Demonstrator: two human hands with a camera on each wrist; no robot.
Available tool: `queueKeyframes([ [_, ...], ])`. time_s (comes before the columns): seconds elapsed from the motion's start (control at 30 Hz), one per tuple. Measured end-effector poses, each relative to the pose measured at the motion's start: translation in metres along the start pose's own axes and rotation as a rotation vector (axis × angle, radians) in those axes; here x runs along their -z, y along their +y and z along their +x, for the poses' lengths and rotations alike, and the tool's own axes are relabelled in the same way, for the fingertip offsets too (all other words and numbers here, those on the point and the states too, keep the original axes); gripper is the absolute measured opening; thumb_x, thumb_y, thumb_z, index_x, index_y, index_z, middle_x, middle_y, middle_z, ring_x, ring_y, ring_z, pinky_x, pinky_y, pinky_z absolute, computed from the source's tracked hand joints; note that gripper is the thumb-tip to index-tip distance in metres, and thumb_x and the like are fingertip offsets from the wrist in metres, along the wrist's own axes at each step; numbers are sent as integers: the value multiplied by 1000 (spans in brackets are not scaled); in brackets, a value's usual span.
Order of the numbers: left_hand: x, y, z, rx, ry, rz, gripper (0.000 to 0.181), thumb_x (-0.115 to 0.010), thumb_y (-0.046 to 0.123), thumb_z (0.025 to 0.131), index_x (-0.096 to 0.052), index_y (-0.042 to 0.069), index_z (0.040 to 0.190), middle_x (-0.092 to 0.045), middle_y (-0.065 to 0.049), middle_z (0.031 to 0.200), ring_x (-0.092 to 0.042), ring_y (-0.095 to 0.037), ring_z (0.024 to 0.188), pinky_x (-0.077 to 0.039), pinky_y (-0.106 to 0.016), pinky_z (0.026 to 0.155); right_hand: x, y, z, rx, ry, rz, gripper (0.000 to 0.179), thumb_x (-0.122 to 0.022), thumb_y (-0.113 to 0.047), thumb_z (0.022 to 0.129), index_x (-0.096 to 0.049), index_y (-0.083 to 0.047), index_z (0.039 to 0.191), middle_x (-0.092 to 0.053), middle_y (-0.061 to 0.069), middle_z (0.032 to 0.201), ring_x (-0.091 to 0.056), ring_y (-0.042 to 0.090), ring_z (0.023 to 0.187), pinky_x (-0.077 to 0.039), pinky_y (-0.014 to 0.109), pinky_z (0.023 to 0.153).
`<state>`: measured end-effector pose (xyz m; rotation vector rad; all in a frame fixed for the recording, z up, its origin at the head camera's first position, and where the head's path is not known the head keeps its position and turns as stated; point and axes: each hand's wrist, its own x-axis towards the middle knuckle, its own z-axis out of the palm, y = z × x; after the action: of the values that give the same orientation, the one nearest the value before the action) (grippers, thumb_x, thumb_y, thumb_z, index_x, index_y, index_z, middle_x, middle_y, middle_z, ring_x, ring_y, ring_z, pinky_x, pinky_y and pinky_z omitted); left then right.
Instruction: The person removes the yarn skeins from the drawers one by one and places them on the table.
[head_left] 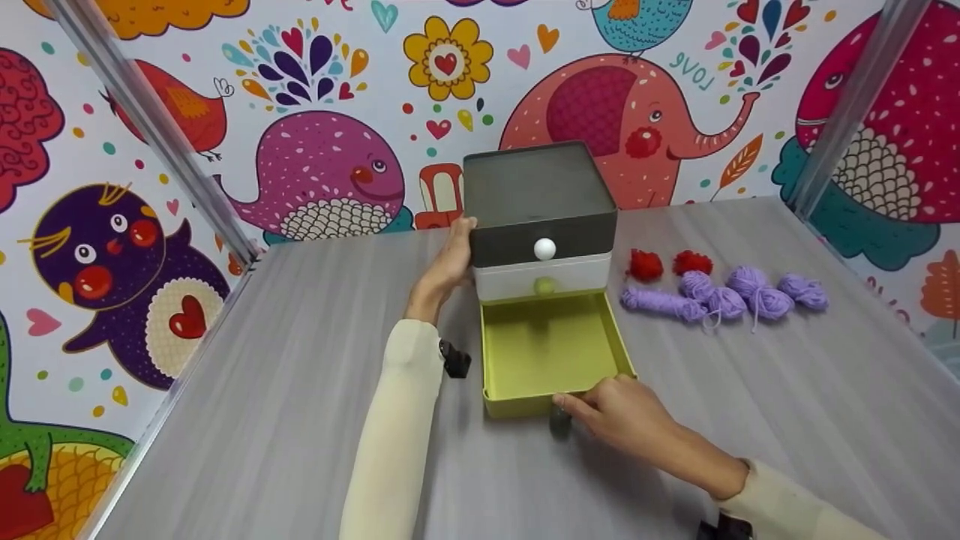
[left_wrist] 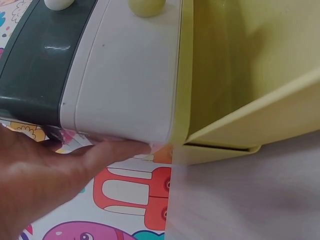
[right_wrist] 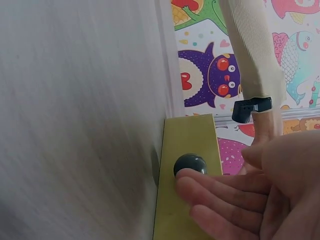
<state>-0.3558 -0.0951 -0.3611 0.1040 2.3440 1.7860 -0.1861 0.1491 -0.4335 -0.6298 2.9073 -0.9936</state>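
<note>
A three-tier drawer box (head_left: 536, 184) stands on the table, dark grey on top, white in the middle and yellow-green below. Its bottom drawer (head_left: 555, 352) is pulled far out, and nothing lies inside. My left hand (head_left: 450, 259) rests against the box's left side; in the left wrist view its thumb lies along the white tier (left_wrist: 125, 75), with the other fingers partly hidden. At the front of the pulled-out drawer, my right hand (head_left: 626, 412) touches the dark round knob (right_wrist: 190, 164) with its fingertips. Those fingers are extended in the right wrist view.
To the right of the box lie two red yarn bundles (head_left: 646, 265) and several purple yarn skeins (head_left: 757, 292). A white knob (head_left: 544, 249) and a green knob (head_left: 545, 286) stick out from the upper tiers. A cartoon-printed wall (head_left: 450, 135) stands behind the table (head_left: 315, 375).
</note>
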Motion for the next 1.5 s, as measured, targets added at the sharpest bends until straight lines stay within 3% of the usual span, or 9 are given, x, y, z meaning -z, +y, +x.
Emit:
queueKeyframes([
  [0.33, 0, -2, 0, 18, 5, -12, 65, -19, 54, 106, -6, 20, 160, -11, -14, 165, -33, -41, 142, -32, -70, 110, -8, 5, 3, -57, -43, -31, 63, -61, -51, 95, -53, -16, 44, -50, -7, 41, -39, 2, 40, -31, 24, 44],
  [0.67, -1, -1, 1, 11, 15, -1, 65, -21, 54, 106, -11, 19, 160, -11, -12, 165, -30, -38, 145, -32, -69, 112, -12, 2, 7, -88, -41, -52, 62, -62, -51, 94, -48, -18, 44, -43, -11, 42, -37, 5, 41, -29, 25, 44],
  [1.0, -1, -1, 2, 2, 11, -16, 65, -22, 53, 106, -10, 18, 159, -11, -13, 165, -31, -40, 144, -31, -71, 111, -15, 5, 8, -101, -66, -60, 56, -66, -47, 93, -58, -18, 45, -55, -8, 42, -45, 6, 38, -34, 27, 43],
  [1.23, 0, 0, 2, 9, 19, 2, 64, -22, 52, 105, -13, 19, 159, -10, -11, 166, -31, -38, 144, -33, -69, 111, -18, 6, 9, -34, -12, -77, 55, -68, -42, 93, -58, -16, 45, -54, -6, 40, -41, 1, 36, -35, 25, 44],
  [1.5, 0, 0, 2, 8, 19, 1, 61, -21, 51, 104, -17, 18, 156, -20, -17, 160, -37, -41, 138, -36, -69, 109, -19, 6, 12, -38, 23, -85, 51, -70, -38, 92, -58, -15, 49, -54, -6, 40, -42, 1, 36, -36, 24, 44],
])
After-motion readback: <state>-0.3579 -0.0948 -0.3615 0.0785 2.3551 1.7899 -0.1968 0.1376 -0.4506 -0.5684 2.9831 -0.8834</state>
